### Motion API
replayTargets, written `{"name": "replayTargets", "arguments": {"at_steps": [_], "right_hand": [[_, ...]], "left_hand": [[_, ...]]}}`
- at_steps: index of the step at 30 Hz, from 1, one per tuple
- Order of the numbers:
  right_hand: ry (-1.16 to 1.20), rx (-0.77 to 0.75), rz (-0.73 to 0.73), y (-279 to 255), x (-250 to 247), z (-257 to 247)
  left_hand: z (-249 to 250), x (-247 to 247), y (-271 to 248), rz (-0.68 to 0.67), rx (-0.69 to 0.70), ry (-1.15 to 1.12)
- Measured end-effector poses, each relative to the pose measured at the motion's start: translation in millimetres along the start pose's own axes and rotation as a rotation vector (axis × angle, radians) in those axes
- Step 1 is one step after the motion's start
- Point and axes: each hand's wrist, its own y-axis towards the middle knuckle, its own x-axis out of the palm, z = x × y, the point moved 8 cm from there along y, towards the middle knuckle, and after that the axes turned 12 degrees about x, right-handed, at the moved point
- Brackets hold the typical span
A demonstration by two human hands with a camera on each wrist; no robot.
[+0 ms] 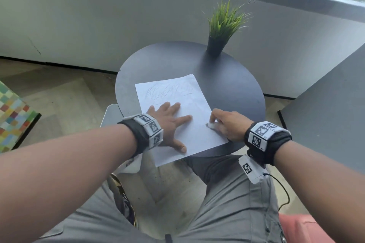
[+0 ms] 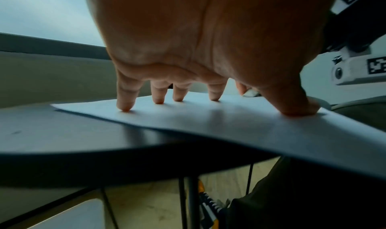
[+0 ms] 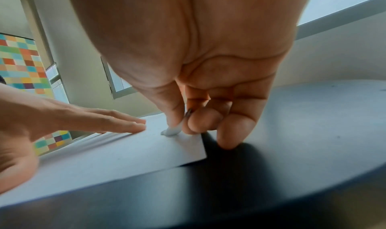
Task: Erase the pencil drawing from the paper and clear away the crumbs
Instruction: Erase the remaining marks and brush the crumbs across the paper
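My forearms are bare, no sleeves. Around my left wrist (image 1: pixel 142 134) I wear a black fabric band with a row of white blocks on it, each printed with a black-and-white square marker. My right wrist (image 1: pixel 266 140) has the same black band and white marker blocks; at its 6 o'clock side hangs a white housing (image 1: pixel 250 169) with one more marker, and a thin black cable (image 1: pixel 284 191) loops away from it toward 5 o'clock. In the left wrist view that white housing (image 2: pixel 359 70) shows a small round dark lens and a marker. I wear grey trousers (image 1: pixel 227 203) with a seam down each leg
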Motion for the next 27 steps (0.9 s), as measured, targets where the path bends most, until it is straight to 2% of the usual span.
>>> {"name": "replayTargets", "arguments": {"at_steps": [3,7,8,11,13,17,21,23,26,27], "right_hand": [[0.012,-0.01,0.047,-12,10,-7],[-0.011,-0.183,-0.119,-51,43,-40],[-0.016,-0.188,-0.12,-51,43,-42],[0.072,-0.071,0.018,-28,20,-22],[0.073,-0.044,0.071,-25,16,-15],[-0.039,-0.204,-0.089,-50,45,-40],[0.068,-0.061,0.05,-30,18,-18],[0.037,-0.094,0.038,-37,22,-28],[-0.046,-0.234,-0.048,-57,43,-60],[-0.044,-0.22,-0.033,-53,41,-60]], "left_hand": [[-11,6,-9,-0.039,-0.015,-0.005],[-7,5,-7,-0.04,-0.029,-0.004],[-6,5,-7,-0.037,-0.033,-0.004],[-5,5,-6,-0.033,-0.046,-0.023],[-2,3,-4,-0.042,-0.05,-0.03],[2,1,-1,-0.085,-0.062,-0.028],[2,-1,1,-0.104,-0.069,-0.038],[2,-1,1,-0.113,-0.071,-0.033],[2,-1,3,-0.112,-0.058,-0.025],[1,0,3,-0.108,-0.055,-0.025]]}}
